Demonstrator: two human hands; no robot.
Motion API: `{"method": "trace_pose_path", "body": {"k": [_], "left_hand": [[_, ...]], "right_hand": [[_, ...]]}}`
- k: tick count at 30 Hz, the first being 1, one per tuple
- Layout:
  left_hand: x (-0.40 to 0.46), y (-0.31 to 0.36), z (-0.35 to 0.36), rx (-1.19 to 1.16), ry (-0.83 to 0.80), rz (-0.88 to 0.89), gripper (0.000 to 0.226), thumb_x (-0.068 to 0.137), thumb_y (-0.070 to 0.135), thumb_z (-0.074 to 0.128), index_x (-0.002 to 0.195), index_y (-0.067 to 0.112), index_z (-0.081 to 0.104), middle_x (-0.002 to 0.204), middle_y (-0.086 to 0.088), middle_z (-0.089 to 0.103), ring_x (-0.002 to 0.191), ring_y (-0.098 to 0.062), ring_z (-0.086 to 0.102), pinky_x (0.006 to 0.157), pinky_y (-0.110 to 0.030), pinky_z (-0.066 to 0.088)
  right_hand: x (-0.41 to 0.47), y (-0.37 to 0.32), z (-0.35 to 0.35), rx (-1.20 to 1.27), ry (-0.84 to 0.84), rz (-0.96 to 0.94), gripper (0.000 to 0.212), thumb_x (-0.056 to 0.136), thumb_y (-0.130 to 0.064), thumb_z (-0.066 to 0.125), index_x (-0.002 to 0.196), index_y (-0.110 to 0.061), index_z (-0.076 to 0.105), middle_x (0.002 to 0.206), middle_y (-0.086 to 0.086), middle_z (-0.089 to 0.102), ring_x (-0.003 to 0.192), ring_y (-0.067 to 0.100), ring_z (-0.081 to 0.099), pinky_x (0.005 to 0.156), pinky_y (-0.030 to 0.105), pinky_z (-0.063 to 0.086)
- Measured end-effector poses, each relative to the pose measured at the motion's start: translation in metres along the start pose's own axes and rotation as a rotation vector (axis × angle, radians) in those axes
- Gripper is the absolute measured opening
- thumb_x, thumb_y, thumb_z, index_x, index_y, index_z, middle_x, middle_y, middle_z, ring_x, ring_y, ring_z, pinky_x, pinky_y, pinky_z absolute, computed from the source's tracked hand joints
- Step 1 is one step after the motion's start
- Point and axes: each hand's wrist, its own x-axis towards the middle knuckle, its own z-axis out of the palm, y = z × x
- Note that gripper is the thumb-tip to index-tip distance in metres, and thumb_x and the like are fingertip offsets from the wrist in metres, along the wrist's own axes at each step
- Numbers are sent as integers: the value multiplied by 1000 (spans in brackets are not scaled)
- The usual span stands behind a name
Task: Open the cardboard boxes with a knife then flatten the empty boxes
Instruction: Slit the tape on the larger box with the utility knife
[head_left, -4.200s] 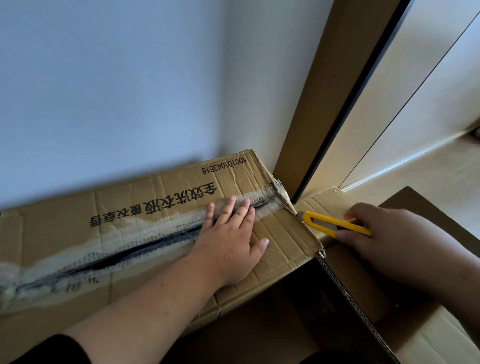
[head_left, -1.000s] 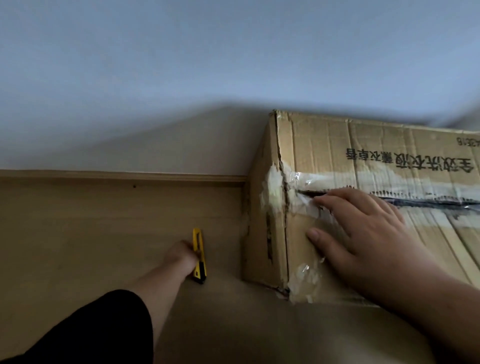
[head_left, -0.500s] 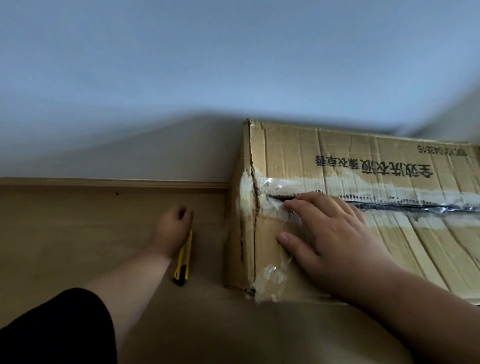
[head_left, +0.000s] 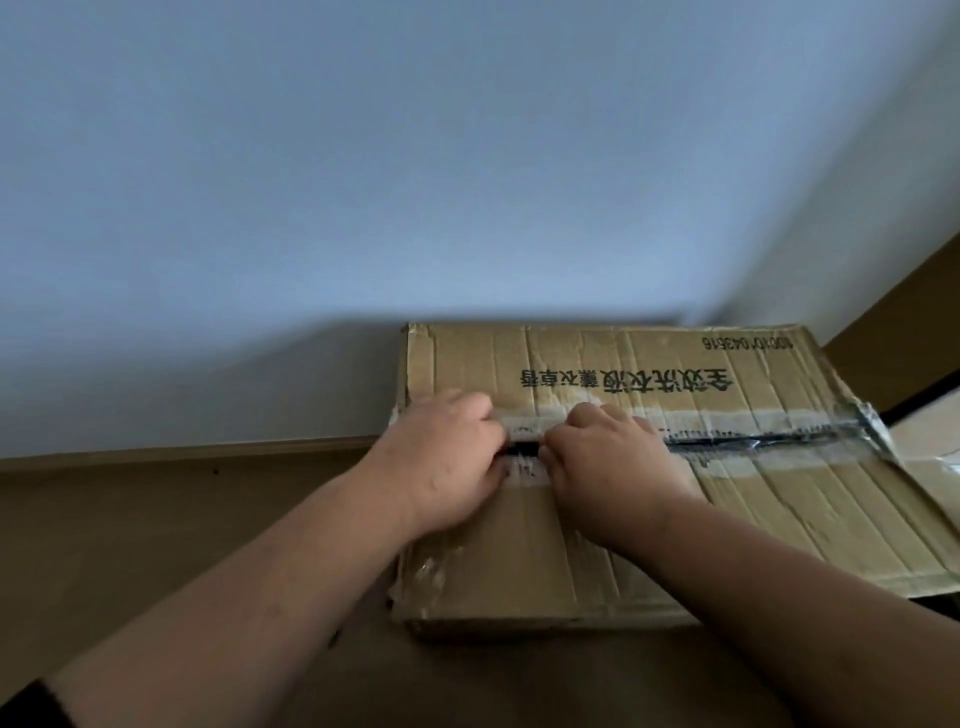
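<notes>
Box on the floor against the wall, left hand and right hand side by side, fingers curled into its slit seam near the box's left end

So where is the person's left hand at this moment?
In the head view, the left hand is on top of the cardboard box near its left end, fingers curled at the cut tape seam, just beside the right hand.
</notes>
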Motion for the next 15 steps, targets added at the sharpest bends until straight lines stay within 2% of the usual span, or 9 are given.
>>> {"method": "trace_pose_path", "body": {"k": [3,9,15], "left_hand": [[5,13,7,96,-70,-42,38,98,43,38,111,21,66,103,-1,56,104,-23,52,86,-39,43],[10,29,10,123,-152,-187,47,103,48,27,109,23,67,99,2,50,100,-21,51,84,-39,38],[16,35,13,173,-174,-248,33,101,36,43,113,21,70,104,0,53,104,-23,51,90,-40,38]], "right_hand": [[0,2,2,-20,-6,-30,30,101,-36,39,115,-27,64,121,3,56,117,26,49,99,43,39],[-1,8,5,-8,-64,-58,34,101,-38,37,119,-23,63,123,6,57,116,28,49,98,46,37],[8,14,3,43,-80,1,30,100,-33,43,115,-20,65,118,6,61,110,27,55,96,44,40]]}}
